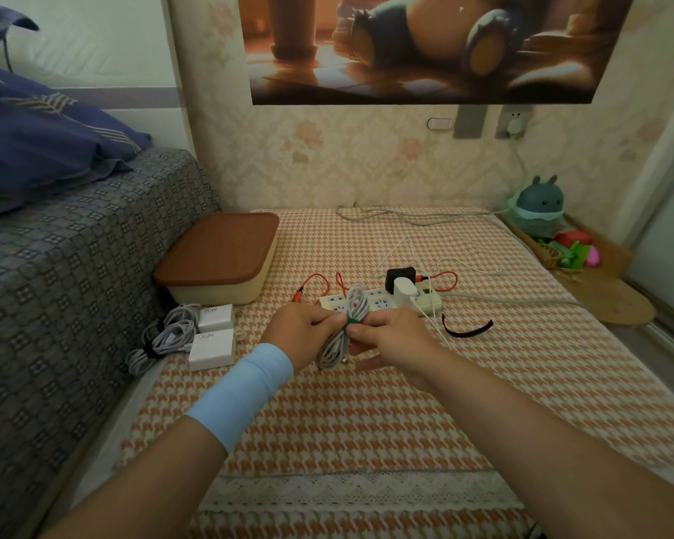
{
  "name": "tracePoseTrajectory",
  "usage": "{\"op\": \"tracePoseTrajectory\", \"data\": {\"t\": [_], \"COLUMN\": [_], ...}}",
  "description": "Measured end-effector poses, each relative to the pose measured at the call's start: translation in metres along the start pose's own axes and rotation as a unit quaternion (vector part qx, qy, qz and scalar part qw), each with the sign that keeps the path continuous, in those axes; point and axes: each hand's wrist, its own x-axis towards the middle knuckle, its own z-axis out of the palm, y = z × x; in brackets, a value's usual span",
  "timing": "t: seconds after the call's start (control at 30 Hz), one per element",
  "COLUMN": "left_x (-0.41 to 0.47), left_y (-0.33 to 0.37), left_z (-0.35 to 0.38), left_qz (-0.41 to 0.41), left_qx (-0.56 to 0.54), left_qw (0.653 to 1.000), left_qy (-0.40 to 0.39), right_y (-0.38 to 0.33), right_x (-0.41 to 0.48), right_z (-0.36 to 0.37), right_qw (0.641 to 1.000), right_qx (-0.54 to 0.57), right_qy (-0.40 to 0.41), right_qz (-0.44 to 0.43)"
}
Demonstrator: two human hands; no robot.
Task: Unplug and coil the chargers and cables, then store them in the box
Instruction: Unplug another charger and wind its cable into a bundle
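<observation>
- Your left hand [304,328] and right hand [390,336] hold the coiled grey cable [357,301] between them, over the checked mat [366,414].
- Left grip is curled round the bundle's middle, and right grip pinches it right at the green tie [351,320].
- The box [220,258] sits lid-on at the left, against the bed.
- The power strip [374,303] just behind your hands has a black charger [399,275] and a white charger [404,291] plugged in, with a red cable [316,282] beside it.
- A black strap [467,331] lies on the mat to the right.

- "90W" is printed in grey on the upper white charger [215,317] by the bed.
- The lower white charger [212,350] reads roughly "GaN"; the middle letter is unclear.
</observation>
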Motion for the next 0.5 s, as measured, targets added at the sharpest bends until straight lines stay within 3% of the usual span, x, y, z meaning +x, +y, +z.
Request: {"op": "tracePoseTrajectory", "data": {"t": [0.17,0.33,0.4,0.5], "left_x": [-0.003,-0.005,-0.005,-0.01], "left_y": [-0.008,-0.008,-0.01,-0.006], "left_z": [-0.011,-0.027,-0.036,-0.049], "left_qz": [-0.008,-0.058,-0.041,-0.031], "left_qx": [-0.039,-0.072,0.037,0.223], "left_qw": [0.999,0.995,0.998,0.971], "left_qy": [-0.024,0.022,-0.001,-0.082], "right_y": [-0.004,-0.017,-0.023,-0.024], "right_x": [0.003,0.002,-0.002,-0.005], "right_z": [0.013,0.025,0.028,0.031], "right_qw": [1.0,1.0,0.996,0.981], "right_qx": [-0.002,-0.021,-0.09,-0.184], "right_qy": [0.004,-0.021,-0.017,-0.001], "right_qz": [-0.005,-0.001,-0.003,-0.059]}}
